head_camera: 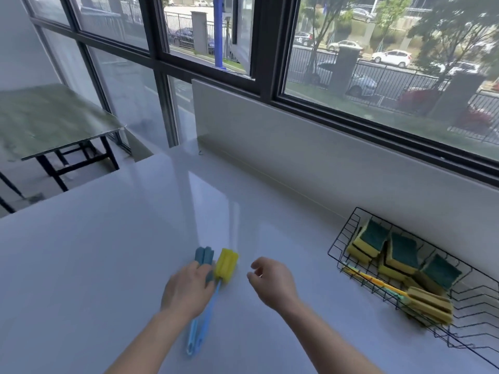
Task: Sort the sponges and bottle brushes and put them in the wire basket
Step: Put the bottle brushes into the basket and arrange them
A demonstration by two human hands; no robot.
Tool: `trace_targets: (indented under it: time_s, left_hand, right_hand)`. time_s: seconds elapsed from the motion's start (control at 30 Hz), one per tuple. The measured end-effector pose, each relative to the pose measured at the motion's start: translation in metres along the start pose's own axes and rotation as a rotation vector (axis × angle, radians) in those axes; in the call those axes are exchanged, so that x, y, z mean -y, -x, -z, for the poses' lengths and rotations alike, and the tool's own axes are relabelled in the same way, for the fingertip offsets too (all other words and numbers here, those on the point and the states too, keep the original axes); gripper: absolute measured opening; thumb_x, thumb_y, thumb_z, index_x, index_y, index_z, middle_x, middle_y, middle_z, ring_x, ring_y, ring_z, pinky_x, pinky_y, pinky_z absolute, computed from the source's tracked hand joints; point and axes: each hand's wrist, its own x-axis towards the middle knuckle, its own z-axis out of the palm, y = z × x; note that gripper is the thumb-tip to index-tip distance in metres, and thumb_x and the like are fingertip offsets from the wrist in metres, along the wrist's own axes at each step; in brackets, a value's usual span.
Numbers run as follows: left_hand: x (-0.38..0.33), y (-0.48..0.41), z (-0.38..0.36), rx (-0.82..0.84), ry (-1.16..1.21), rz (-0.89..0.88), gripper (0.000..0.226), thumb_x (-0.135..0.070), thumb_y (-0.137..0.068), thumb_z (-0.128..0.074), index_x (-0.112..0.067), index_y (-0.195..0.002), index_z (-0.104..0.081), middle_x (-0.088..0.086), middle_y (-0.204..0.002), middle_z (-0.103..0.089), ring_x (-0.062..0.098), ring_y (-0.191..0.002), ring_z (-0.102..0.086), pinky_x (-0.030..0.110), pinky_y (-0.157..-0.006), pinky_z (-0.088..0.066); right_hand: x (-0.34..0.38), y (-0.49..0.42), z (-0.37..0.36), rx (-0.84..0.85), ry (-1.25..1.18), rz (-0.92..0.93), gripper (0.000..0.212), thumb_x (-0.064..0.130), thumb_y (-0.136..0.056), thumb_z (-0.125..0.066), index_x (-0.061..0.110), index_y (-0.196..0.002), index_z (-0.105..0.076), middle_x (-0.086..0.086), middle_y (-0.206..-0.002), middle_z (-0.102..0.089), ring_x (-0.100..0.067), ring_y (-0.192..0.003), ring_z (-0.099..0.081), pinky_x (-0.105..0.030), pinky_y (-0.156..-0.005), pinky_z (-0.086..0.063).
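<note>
While most of the sponges (399, 255) already sit in the basket (351, 233) off to the far right of the right hand, two brushes are left out on the counter (108, 265), so I'd say this is the tail end of the job: grabbing the last brushes.

The left hand (186, 288) lies on top of them, fingers curled down over the spot where the heads meet the handles. Looks like a grip closing on both, though I can't tell if it's actually tight since the palm hides the contact. The blue brush (204, 256) pokes out just past the fingertips, and the yellow brush (226, 264) sits right beside it on the thumb side, touching or nearly so. Both run along the same line: foam heads pointing away from the person, blue handles (198, 333) trailing back under the wrist toward the body, tilted a bit leftward at the near end.

The right hand (271, 282) hovers just to the right of the brushes, holding nothing, fingers loosely curled with thumb and forefinger apart.

Next move probably needs a firm hold on both handles, a lift, then a swing across to the right so they go in lengthwise next to the yellow-handled brush (378, 284) already lying along the basket's near side.
</note>
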Motion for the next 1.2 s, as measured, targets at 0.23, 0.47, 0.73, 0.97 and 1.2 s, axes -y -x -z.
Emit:
trace_targets:
  time_s: [0.23, 0.47, 0.73, 0.97, 1.2]
  left_hand:
    - [0.020, 0.003, -0.037, 0.087, 0.080, 0.230, 0.034, -0.040, -0.089, -0.050, -0.023, -0.117, -0.059, 0.002, -0.114, -0.065, 0.025, -0.101, -0.063, 0.034, -0.080, -0.053]
    - [0.025, 0.002, -0.051, 0.133, 0.208, 0.279, 0.031, -0.033, -0.086, -0.057, -0.027, -0.116, -0.059, -0.001, -0.111, -0.069, 0.025, -0.100, -0.065, 0.032, -0.078, -0.053]
    - [0.017, 0.001, -0.049, 0.089, 0.292, 0.279, 0.030, -0.021, -0.085, -0.054, -0.029, -0.112, -0.063, -0.003, -0.095, -0.070, 0.022, -0.088, -0.064, 0.030, -0.071, -0.050]
    - [-0.030, -0.008, -0.026, 0.049, 0.285, 0.105, 0.021, -0.025, -0.090, -0.052, -0.032, -0.106, -0.063, -0.006, -0.080, -0.064, 0.015, -0.074, -0.061, 0.029, -0.060, -0.049]
    - [-0.127, -0.031, -0.012, 0.021, 0.266, -0.187, 0.022, -0.027, -0.091, -0.054, -0.035, -0.109, -0.063, -0.008, -0.084, -0.063, 0.013, -0.074, -0.060, 0.029, -0.060, -0.048]
  right_hand:
    - [0.024, -0.010, -0.060, 0.186, 0.018, -0.132, 0.034, 0.041, -0.087, -0.060, 0.018, -0.063, -0.053, -0.002, -0.072, -0.063, -0.027, -0.077, -0.062, -0.033, -0.067, -0.046]
    - [0.028, -0.015, -0.091, 0.221, -0.049, -0.276, 0.033, 0.050, -0.086, -0.065, 0.019, -0.076, -0.065, -0.008, -0.088, -0.078, -0.028, -0.085, -0.074, -0.034, -0.078, -0.060]
    - [0.016, -0.012, -0.079, 0.161, -0.245, -0.315, 0.014, 0.017, -0.081, -0.057, 0.011, -0.072, -0.065, -0.018, -0.080, -0.076, -0.035, -0.067, -0.074, -0.048, -0.067, -0.063]
    - [-0.027, 0.010, -0.019, -0.019, -0.495, -0.371, 0.016, 0.014, -0.089, -0.059, 0.001, -0.088, -0.070, -0.016, -0.084, -0.075, -0.020, -0.055, -0.063, -0.032, -0.054, -0.059]
    - [-0.092, 0.054, 0.067, -0.273, -0.677, -0.415, 0.013, 0.013, -0.091, -0.062, 0.004, -0.087, -0.069, -0.010, -0.073, -0.069, -0.019, -0.056, -0.059, -0.032, -0.054, -0.055]
